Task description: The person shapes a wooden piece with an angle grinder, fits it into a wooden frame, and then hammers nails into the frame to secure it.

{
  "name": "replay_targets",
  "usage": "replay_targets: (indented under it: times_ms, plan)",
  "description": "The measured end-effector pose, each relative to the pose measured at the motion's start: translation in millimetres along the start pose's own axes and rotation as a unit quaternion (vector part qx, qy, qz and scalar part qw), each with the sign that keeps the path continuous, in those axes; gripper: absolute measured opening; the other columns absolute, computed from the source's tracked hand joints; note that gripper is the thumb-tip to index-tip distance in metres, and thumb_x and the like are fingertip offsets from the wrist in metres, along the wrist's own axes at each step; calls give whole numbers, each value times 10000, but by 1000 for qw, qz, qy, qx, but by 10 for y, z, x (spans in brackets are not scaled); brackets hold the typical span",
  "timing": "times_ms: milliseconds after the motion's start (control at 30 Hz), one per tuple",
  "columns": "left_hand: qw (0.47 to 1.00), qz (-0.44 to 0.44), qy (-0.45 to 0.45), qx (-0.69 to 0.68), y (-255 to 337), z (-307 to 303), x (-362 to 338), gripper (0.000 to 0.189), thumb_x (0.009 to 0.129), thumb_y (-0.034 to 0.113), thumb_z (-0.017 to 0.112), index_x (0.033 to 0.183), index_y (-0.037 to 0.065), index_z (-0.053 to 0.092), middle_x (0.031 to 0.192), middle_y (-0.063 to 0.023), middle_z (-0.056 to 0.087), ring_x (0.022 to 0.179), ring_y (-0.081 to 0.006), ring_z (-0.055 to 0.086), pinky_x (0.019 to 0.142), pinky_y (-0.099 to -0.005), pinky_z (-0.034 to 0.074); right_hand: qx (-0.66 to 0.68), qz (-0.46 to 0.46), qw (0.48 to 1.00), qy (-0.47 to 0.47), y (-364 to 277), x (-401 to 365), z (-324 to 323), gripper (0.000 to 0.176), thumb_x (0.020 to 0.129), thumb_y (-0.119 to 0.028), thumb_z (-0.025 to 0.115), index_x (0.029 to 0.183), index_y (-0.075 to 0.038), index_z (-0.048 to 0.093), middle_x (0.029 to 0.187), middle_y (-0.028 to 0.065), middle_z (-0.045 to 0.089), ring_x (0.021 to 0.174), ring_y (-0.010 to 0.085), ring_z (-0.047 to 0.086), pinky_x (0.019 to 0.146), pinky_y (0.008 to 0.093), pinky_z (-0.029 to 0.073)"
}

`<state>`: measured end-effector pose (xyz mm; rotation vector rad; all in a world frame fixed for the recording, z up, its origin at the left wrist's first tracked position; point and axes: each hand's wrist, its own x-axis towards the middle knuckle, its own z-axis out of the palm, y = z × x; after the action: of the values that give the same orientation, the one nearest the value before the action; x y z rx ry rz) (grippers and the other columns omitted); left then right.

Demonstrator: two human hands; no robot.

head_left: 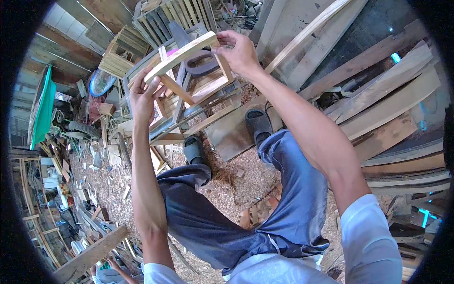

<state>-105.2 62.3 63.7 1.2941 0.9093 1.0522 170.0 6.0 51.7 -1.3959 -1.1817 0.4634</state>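
Note:
Between my hands is a small wooden frame [182, 56], made of a pale top bar with two shorter pieces running down from it. My left hand [143, 97] grips the near left end of the bar, thumb on top and fingers underneath. At the far right end, my right hand [239, 53] pinches the corner where the bar meets a side piece. Below the frame stands a workstand [163, 135] with grey rails and wooden pieces on it. A dark loop-shaped handle [202, 70] shows behind the frame, partly covered by it.
Slatted wooden crates [124, 51] stand beyond the stand. Long curved boards [392, 99] are stacked on the right, and a plank [309, 35] leans diagonally. Wood shavings and offcuts cover the floor [227, 199]. Another person's arm [120, 270] shows at lower left, near a plank [92, 253].

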Motion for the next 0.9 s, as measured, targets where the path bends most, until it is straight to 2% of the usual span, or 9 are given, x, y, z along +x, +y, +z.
replay_targets:
  times_ms: [133,233,333,633,900]
  plan:
    - [1000,11,7,-13,-19,8,12,440,897,74,701,1296,-17,540,1195,-120,628,1015,-187,654,833,-321,611,-22,-8,1000,0,11,9,3,336,784,-56,759,1095,26,661,1030,121,722,955,168,673,859,304,530]
    - [1000,13,16,-5,-21,13,20,444,894,77,705,1293,-26,539,1198,-124,629,1012,-186,655,832,-321,611,-39,-2,999,-9,-58,-15,-39,319,793,-83,758,1083,20,675,1027,129,723,933,174,679,843,309,532]
    - [1000,8,6,13,33,52,-29,368,922,98,674,1257,5,553,1183,-111,609,1045,-194,640,893,-345,583,-64,43,997,-21,-150,-28,-63,315,799,-117,760,1078,11,689,1006,135,727,919,182,688,827,313,532]
    - [1000,13,11,10,2,38,-5,377,924,91,668,1271,3,550,1169,-107,617,1042,-189,641,874,-333,595,-50,19,999,-6,-127,-37,-64,394,772,-169,789,1098,24,678,1033,168,722,943,212,700,831,317,534]
    - [1000,4,-3,8,27,35,-13,355,926,86,661,1259,17,561,1155,-96,630,1035,-178,641,886,-343,583,-43,-22,999,-13,19,18,-75,387,784,-165,781,1095,38,671,1046,164,721,953,205,696,851,322,536]
